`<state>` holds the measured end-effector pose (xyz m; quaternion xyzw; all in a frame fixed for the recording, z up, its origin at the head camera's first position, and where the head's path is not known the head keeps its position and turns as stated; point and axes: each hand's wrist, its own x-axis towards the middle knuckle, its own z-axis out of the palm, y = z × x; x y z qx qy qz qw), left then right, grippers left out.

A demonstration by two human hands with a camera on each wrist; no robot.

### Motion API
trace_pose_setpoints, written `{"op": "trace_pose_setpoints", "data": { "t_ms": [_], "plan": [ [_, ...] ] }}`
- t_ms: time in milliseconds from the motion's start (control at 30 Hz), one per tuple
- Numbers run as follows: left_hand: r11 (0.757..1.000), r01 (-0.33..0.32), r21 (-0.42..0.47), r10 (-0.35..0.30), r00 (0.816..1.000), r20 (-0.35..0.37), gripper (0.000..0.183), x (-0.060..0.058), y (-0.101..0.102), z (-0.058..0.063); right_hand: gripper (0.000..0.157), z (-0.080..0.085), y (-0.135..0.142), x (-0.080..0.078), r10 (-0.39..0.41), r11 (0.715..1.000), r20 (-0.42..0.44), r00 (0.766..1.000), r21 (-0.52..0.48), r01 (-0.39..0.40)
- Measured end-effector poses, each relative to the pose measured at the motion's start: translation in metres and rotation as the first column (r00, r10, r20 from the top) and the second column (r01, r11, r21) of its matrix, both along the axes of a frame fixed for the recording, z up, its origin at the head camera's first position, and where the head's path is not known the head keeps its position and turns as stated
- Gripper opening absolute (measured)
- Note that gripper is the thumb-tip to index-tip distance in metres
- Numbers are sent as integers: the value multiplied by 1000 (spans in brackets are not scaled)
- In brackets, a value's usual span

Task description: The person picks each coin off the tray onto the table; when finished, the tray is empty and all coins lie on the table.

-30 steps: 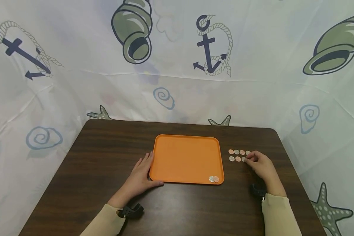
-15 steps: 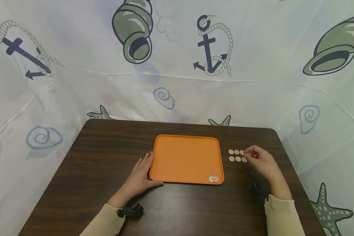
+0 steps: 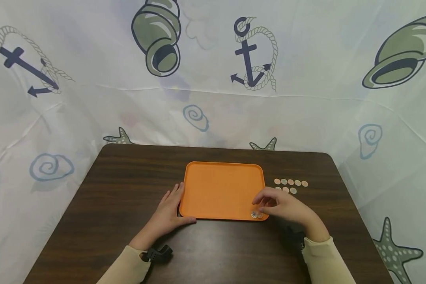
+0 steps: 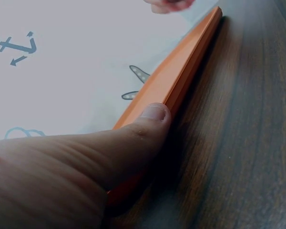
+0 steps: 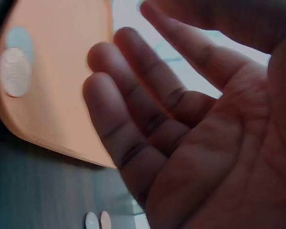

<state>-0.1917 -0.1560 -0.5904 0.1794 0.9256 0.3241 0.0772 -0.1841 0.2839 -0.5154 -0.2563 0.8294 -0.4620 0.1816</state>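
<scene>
An orange tray (image 3: 220, 191) lies on the dark wooden table. My left hand (image 3: 166, 215) rests against its left front corner, fingers straight along the left side. In the left wrist view the thumb (image 4: 143, 126) touches the rim. A silver coin (image 3: 253, 215) and a copper coin (image 3: 260, 215) lie side by side in the tray's right front corner. My right hand (image 3: 284, 203) hovers just above them, fingers loosely bent, with no coin visible in it. Right of the tray, coins (image 3: 290, 182) lie in two rows, copper and silver alternating; the hand partly covers the front row's left end.
A white cloth (image 3: 213, 94) printed with anchors, shells and starfish hangs behind and beside the table (image 3: 135, 173). Dark straps with small devices (image 3: 157, 253) sit on both wrists.
My right hand has left the front-row silver coin and moved left to the tray's right front corner. The coin stays in its row. My left hand has kept its place.
</scene>
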Motion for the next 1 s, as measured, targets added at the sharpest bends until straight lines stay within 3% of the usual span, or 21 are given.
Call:
{"op": "trace_pose_setpoints", "data": {
  "t_ms": [100, 333, 533, 1000],
  "plan": [
    [1000, 3, -2, -3, 1000, 0, 135, -1, 1, -1, 24, -7, -7, 0, 43, 998, -23, 999, 50, -42],
    [1000, 2, 17, -3, 1000, 7, 135, 0, 0, -1, 17, -13, -14, 0, -9, 984, -62, 998, 179, 20],
    [1000, -2, 9, 2, 1000, 1, 134, 1, 0, 1, 12, -20, -16, -3, 8, 968, -91, 996, 249, 15],
    [1000, 1, 3, -1, 1000, -5, 135, 1, -1, 0, 16, -22, -18, -2, 6, 970, -97, 995, 241, 18]
  ]
}}
